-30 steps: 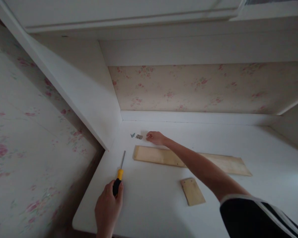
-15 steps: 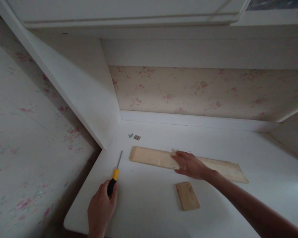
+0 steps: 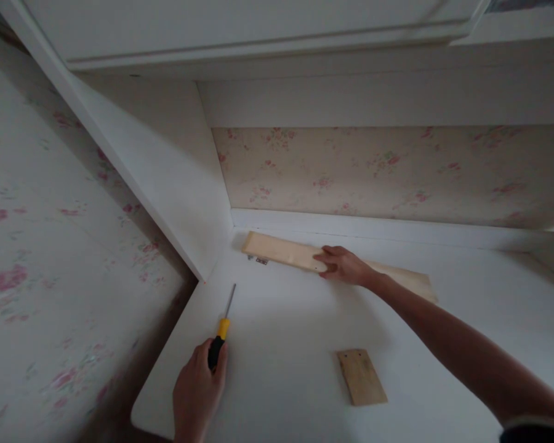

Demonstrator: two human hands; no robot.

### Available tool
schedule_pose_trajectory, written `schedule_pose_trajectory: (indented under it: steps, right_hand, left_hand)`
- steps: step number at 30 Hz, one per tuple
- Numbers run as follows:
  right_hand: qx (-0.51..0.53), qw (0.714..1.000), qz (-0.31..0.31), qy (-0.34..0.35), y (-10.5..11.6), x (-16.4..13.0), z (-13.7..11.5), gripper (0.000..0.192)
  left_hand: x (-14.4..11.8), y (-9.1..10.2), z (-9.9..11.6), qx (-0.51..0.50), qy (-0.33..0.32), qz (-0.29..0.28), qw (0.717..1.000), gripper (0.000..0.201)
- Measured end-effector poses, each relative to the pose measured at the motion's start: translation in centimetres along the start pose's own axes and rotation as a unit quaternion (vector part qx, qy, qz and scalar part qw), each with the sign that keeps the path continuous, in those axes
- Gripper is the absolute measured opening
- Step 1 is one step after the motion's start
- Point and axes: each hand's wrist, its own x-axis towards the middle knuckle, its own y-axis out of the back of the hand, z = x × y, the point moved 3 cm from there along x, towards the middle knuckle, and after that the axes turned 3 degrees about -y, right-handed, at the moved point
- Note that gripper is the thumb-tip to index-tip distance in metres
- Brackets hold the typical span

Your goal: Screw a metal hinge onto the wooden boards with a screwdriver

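My left hand (image 3: 200, 380) is closed round the black and yellow handle of a screwdriver (image 3: 223, 329), its shaft pointing away from me over the white desktop. Toward the back, my right hand (image 3: 344, 266) grips a long pale wooden board (image 3: 281, 249) near its middle, fingers across its width. The board's left end partly covers a small metal hinge (image 3: 261, 261) and some screws (image 3: 250, 257). Nearer to me lies a short wooden block (image 3: 362, 376) with two dark holes along its far edge; neither hand touches it.
A white side panel (image 3: 166, 160) rises at the left, and a white cabinet (image 3: 268, 31) overhangs the desktop (image 3: 277, 344). Behind is a low white ledge (image 3: 351, 223) under flowered wallpaper (image 3: 332, 166). The desktop's left edge runs beside my left hand.
My right hand has moved the long board away from me, toward the back ledge, so it now overlaps the hinge and screws. The left hand keeps its hold on the screwdriver.
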Motion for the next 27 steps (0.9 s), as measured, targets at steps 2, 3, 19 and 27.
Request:
schedule_pose_trajectory:
  steps: [2, 3, 19, 27]
  right_hand:
    - [-0.004, 1.0, -0.006, 0.007, -0.2, 3.2, 0.5, 0.051]
    - [-0.006, 1.0, -0.014, 0.012, -0.4, 4.8, 0.6, 0.053]
    - [-0.061, 0.99, -0.124, -0.031, -5.7, 15.5, -0.4, 0.039]
    - [-0.03, 0.992, -0.112, -0.058, -5.4, 15.1, -2.0, 0.029]
  left_hand:
    - [0.0, -0.2, -0.1, 0.003, -0.004, 0.004, 1.0, 0.043]
    - [0.0, -0.3, -0.2, 0.004, -0.006, 0.006, 1.0, 0.044]
    - [0.2, -1.1, -0.8, -0.003, 0.006, 0.008, 1.0, 0.044]
    - [0.4, -1.0, -0.5, 0.008, -0.003, 0.011, 1.0, 0.045]
